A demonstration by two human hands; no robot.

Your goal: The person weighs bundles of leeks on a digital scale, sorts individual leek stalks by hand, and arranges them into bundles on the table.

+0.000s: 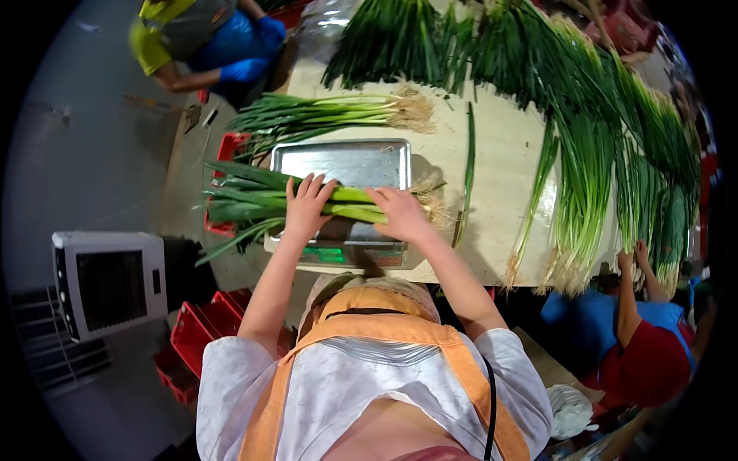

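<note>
One bunch (350,195) of onions lies over one metal tray (342,157). It has long dark green leaves (250,192), light green stems (352,210) and hairy tan roots (437,203), and pokes out past both sides. Two hands touch it. The left hand (307,206) is half open, fingers spread wide. The right hand (400,213) bends over the stems; I can't tell if it grips.

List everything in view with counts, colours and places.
Handled green onions: one bunch, green, across scale
Scale: one, silver, table's left
Farther bunch: one, green-white, beyond scale
Piles: several, green, far and right
Loose leaf: one, green, right of scale
Table: one, pale, centre
Crates: several, red, left
Boxy appliance: one, white, left
Co-workers: at least two, colourful clothing, upper left, right
Apron: one, orange, torso
Left hand: one, bare, on bunch
Right hand: one, bare, on bunch
</note>
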